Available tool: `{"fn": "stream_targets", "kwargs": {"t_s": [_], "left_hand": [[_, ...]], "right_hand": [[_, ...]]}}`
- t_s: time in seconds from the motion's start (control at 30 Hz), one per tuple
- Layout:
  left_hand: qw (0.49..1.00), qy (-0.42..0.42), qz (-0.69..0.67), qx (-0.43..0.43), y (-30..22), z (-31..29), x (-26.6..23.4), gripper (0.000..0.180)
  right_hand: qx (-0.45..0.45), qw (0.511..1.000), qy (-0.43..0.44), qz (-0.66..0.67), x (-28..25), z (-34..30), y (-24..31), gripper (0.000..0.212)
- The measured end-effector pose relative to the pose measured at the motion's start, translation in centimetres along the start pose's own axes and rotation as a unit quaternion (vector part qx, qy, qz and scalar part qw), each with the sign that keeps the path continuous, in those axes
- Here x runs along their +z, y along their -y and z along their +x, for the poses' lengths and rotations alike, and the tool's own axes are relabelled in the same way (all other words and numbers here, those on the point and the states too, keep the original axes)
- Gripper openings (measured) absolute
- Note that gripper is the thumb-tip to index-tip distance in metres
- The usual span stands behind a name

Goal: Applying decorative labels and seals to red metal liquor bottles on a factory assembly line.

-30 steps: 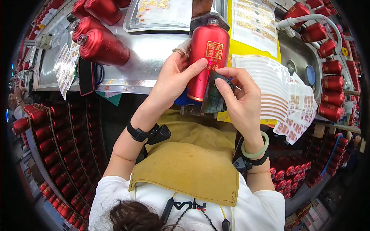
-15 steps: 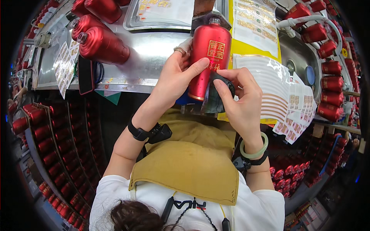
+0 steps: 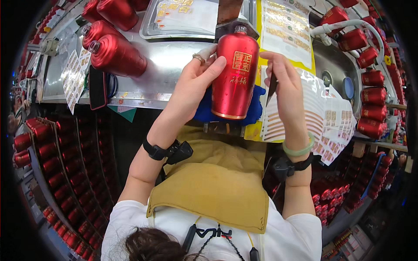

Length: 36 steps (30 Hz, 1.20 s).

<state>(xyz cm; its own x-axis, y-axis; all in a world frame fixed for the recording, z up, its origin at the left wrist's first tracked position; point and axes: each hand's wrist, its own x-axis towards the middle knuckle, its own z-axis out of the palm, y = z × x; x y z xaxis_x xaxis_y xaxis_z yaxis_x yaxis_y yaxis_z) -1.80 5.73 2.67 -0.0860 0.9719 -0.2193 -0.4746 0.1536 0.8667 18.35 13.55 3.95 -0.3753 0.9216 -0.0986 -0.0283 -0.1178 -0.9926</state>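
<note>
A red metallic bottle [image 3: 234,93] with gold decals on its front lies with its clear neck pointing away from me, above a blue cloth [image 3: 257,103]. Along the bottle's left side, my left hand [image 3: 198,78] grips it, thumb on the front and fingers partly hidden behind. My right hand [image 3: 285,82] is just right of the bottle and apart from it. Its fingers are curled on a dark flat scraper-like piece [image 3: 272,85], seen nearly edge-on.
Red bottles [image 3: 116,56] lie at the left of the metal bench, near a phone [image 3: 98,89] and sticker sheets [image 3: 75,80]. More decal sheets [image 3: 300,106] lie at right beside a sink [image 3: 324,52] with a white pipe [image 3: 344,22]. Racks of red bottles [image 3: 65,174] stand below.
My right hand has lifted away from the bottle to the right, taking the dark piece with it. The lower gold decal and blue cloth now show more fully. The left hand keeps its grip.
</note>
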Motion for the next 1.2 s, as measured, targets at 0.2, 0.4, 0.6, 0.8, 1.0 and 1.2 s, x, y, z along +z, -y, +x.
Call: {"fn": "stream_targets", "kwargs": {"t_s": [0.2,0.4,0.6,0.8,1.0,1.2], "left_hand": [[0.999,-0.032,0.039,0.011,0.3,0.4,0.6,0.079],[0.999,-0.025,0.034,0.018,0.3,0.4,0.6,0.079],[0.999,-0.018,0.022,0.025,0.4,0.3,0.6,0.08],[0.999,-0.02,0.031,0.017,0.5,0.2,0.4,0.084],[0.995,-0.002,0.095,0.033,0.1,-0.2,1.1,0.092],[0.994,-0.014,0.103,0.042,0.1,-0.6,1.4,0.089]], "right_hand": [[0.06,0.998,-0.022,0.027,2.3,0.8,-1.6,0.044],[0.055,0.997,-0.03,0.04,2.5,0.7,-1.4,0.043],[0.056,0.997,-0.032,0.033,2.7,0.7,-1.3,0.044],[0.044,0.999,0.0,0.014,2.0,0.8,-1.6,0.036],[-0.074,0.993,0.023,-0.093,-0.1,2.1,1.8,0.02],[-0.3,0.85,0.161,-0.401,2.4,2.8,6.1,0.031]]}}
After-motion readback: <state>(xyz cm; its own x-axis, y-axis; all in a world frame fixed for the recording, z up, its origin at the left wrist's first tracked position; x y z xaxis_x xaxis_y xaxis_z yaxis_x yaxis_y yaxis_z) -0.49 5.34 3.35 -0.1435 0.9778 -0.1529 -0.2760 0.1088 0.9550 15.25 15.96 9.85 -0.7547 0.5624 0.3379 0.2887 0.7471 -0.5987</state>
